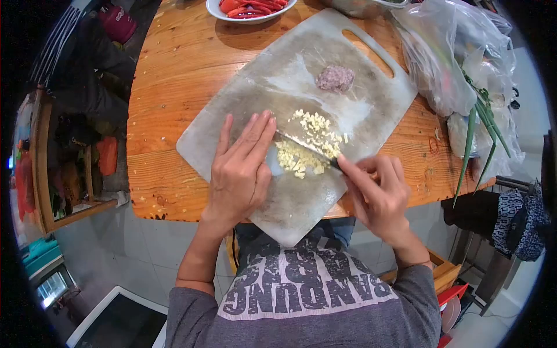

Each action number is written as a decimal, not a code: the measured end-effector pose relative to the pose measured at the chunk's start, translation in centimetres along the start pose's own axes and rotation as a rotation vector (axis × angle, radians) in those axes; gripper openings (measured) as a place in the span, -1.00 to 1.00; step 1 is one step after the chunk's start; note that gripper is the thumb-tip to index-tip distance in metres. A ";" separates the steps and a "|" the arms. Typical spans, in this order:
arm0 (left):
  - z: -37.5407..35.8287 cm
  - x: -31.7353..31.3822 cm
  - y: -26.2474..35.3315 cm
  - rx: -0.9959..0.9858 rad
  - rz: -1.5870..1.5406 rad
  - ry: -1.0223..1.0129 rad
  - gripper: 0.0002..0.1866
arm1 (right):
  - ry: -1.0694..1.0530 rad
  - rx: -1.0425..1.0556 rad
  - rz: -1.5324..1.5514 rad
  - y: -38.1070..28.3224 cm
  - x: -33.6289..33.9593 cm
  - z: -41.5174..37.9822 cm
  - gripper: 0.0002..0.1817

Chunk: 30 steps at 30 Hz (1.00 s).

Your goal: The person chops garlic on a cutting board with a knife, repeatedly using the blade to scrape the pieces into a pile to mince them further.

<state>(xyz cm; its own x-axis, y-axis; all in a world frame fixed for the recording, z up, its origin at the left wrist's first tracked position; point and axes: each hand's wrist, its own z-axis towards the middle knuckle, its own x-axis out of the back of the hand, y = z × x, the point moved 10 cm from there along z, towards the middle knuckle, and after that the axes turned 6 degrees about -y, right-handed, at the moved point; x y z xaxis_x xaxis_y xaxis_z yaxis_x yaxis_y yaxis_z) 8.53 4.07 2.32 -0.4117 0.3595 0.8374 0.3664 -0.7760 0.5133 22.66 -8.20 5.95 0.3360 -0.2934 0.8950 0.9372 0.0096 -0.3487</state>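
Observation:
My right hand [378, 194] is closed around the dark handle of a knife [304, 145], whose narrow blade slants up and left across the cutting board [226, 98]. Finely chopped pale yellow bits [316, 129], looking like garlic, lie on both sides of the blade. Fingers stretched out, my left hand [242, 168] rests over the board's left part, its fingertips close by the knife's tip. Farther up the board sits a small mound of minced purplish stuff [335, 79], resembling shallot.
A white bowl of red chillies [249, 8] stands at the table's far edge, with a metal bowl [365, 6] to its right. Plastic bags [441, 52] and green onion leaves [484, 124] occupy the right side of the wooden table [159, 116].

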 end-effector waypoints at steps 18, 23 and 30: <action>0.7 -0.3 0.2 -0.014 0.045 -0.027 -0.32 | 0.016 0.006 -0.004 2.0 1.1 1.6 -0.48; 0.4 -0.7 0.3 -0.020 0.046 -0.040 -0.34 | 0.021 0.027 0.008 2.3 1.1 2.1 -0.50; 0.1 -0.5 0.2 -0.005 0.012 -0.044 -0.34 | -0.015 0.034 -0.033 -0.5 1.4 0.7 -0.49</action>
<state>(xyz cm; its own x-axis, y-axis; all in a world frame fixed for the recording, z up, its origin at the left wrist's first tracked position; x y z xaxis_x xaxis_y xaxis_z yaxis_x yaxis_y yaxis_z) 8.86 3.80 2.03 -0.3704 0.3725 0.8509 0.3669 -0.7829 0.5025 22.75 -7.98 7.59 0.3059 -0.2795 0.9101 0.9504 0.0331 -0.3093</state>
